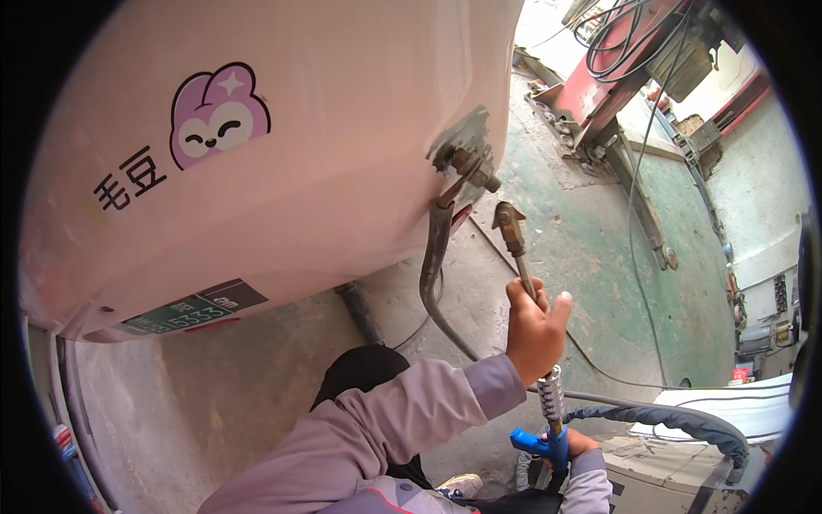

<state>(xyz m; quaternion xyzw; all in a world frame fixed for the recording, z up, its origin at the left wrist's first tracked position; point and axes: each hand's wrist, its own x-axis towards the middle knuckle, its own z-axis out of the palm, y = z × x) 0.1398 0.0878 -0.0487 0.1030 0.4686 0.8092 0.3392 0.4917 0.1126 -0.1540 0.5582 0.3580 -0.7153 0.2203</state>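
Note:
My left hand [538,332] is closed round the metal rod of a blue-handled welding gun [552,397], above its coil spring. Lower down, my right hand [581,443] grips the gun's blue handle, partly hidden behind it. The gun's brass-coloured tip [509,226] points up toward the pink car body panel [325,171] and stands apart from it. Just up-left of the tip, a metal ground connector [469,164] sits on a grey, paint-stripped patch [467,128] at the panel's edge. From that connector a thick black cable [432,265] hangs down.
A red lift post [599,77] with coiled cables stands at the upper right, its arm [638,193] low over the green-painted floor [591,257]. A sleeved cable [668,420] crosses a beige machine [676,463] at lower right. The car carries a cartoon sticker [221,120] and a green plate [184,315].

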